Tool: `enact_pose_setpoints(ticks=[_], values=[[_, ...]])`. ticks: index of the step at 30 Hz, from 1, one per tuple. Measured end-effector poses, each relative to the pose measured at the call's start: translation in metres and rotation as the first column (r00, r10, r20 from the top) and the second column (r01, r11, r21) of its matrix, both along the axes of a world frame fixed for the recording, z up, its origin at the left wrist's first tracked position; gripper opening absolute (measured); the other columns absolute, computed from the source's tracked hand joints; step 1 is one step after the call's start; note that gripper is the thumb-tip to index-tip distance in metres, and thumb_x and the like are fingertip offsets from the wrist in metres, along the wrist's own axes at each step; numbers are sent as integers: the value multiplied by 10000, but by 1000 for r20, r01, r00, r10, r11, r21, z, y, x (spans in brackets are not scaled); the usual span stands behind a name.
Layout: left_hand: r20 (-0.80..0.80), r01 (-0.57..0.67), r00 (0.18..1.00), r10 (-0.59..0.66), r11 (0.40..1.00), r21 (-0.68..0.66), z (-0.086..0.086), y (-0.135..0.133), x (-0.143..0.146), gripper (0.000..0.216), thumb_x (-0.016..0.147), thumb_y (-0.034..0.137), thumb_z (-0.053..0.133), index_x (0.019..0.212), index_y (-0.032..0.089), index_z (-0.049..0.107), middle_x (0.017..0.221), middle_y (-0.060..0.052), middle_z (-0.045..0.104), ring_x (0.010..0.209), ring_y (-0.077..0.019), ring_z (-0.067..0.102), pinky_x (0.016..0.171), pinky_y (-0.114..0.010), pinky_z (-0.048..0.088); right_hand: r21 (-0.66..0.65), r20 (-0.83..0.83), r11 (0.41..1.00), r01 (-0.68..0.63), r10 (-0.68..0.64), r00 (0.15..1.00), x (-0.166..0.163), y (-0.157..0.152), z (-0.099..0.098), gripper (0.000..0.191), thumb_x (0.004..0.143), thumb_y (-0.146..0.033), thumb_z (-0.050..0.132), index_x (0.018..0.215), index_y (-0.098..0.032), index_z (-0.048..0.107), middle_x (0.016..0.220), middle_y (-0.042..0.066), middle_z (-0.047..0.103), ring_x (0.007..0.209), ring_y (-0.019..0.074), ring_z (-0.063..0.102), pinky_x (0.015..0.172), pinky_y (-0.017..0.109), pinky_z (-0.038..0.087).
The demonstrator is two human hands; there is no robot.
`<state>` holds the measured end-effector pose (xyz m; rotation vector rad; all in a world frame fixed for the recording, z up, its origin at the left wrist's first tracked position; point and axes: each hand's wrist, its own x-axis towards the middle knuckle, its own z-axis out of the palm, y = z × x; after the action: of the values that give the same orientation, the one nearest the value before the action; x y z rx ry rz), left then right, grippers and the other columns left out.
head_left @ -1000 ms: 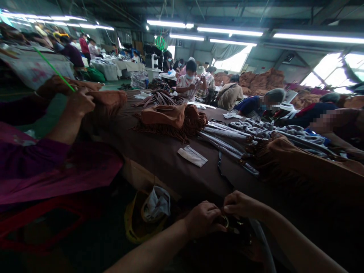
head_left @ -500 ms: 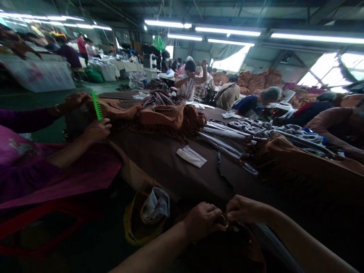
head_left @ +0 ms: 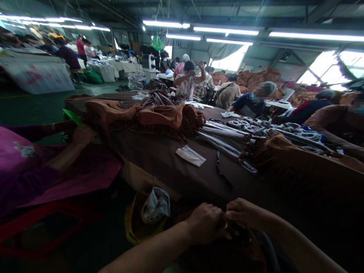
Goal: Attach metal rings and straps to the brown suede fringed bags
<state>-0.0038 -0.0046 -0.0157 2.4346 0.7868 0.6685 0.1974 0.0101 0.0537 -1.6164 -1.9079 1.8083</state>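
My left hand [head_left: 205, 224] is closed at the upper edge of a dark brown bag [head_left: 250, 252] low in front of me. Small shiny metal hardware [head_left: 225, 225], ring-like, shows by its fingertips. My right hand [head_left: 243, 213] meets the left one there, its fingers curled in a pinch beside the metal. What the right fingers hold is hidden. Much of the bag is lost in shadow, and a greyish curved strap [head_left: 270, 246] shows under my right forearm.
Brown fringed bags [head_left: 162, 115] lie on the dark-covered table [head_left: 159, 159], with a white paper packet [head_left: 191, 156] and wrapped straps [head_left: 224, 140]. A yellow-rimmed bin [head_left: 129, 223] stands below. To my left a co-worker's hand [head_left: 82, 135] is near a green comb [head_left: 72, 116].
My hands have drawn closer together, and the left fingers have turned further over the metal hardware. At left, the co-worker's hands and green comb have moved left and down.
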Motion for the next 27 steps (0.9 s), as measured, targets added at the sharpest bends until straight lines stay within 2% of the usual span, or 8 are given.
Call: enact_pose_setpoints(ticks=[2,7,11,17,20,22,24,27], values=[[-38,-9,999,10,1000,27,1,-2,3,461,781,614,600,853,160,561,803,-46,661,759,-212,645,702,-304,467,-46,0,999,-16,16,1000,2,1,2,482,761,-617,612,632,-158,540,458,-66,439,380,38,309,369,186,176],[-139,-123,981,133,989,79,-2,-12,11,239,877,377,520,824,148,560,754,-67,664,685,-205,659,620,-286,484,-180,-6,982,-51,50,999,2,-5,-3,552,749,-691,563,625,-154,553,380,-82,371,321,32,233,338,198,144],[-217,-214,952,215,976,29,1,-17,15,222,908,326,444,840,152,564,758,-74,664,671,-213,663,607,-308,509,-146,-7,989,22,-23,1000,-2,-12,-11,557,739,-719,539,654,-168,530,398,-94,354,334,34,227,337,191,136],[-286,-232,933,217,972,-21,3,-16,17,252,932,310,376,902,171,584,797,-65,668,683,-221,671,583,-325,520,-99,45,991,88,-84,995,-7,-16,-20,585,684,-763,514,639,-180,511,385,-96,319,329,47,235,341,197,156],[-312,-224,929,200,974,-42,2,-13,18,251,924,302,388,896,177,605,818,-68,668,694,-221,672,581,-315,516,-7,94,992,123,-121,988,-14,-22,-23,562,693,-758,468,646,-198,490,395,-92,323,336,64,248,359,215,182],[-336,-234,920,200,970,-63,2,-10,17,286,931,322,377,884,182,621,828,-75,666,702,-223,672,585,-315,514,98,129,984,151,-163,978,-21,-30,-23,497,735,-695,472,650,-205,487,425,-72,375,378,84,320,400,227,228],[-358,-237,913,194,968,-79,2,-8,17,321,937,350,368,866,186,634,830,-81,663,715,-226,671,593,-316,513,254,172,951,177,-225,959,-30,-40,-22,409,795,-596,470,662,-209,495,498,-40,451,473,111,422,476,240,288],[-369,-221,913,176,972,-84,2,-8,16,308,931,349,388,860,185,640,831,-80,659,725,-219,667,604,-305,507,461,233,871,171,-305,923,-38,-55,-23,356,856,-499,419,663,-213,510,586,-6,524,573,139,509,568,262,338]])
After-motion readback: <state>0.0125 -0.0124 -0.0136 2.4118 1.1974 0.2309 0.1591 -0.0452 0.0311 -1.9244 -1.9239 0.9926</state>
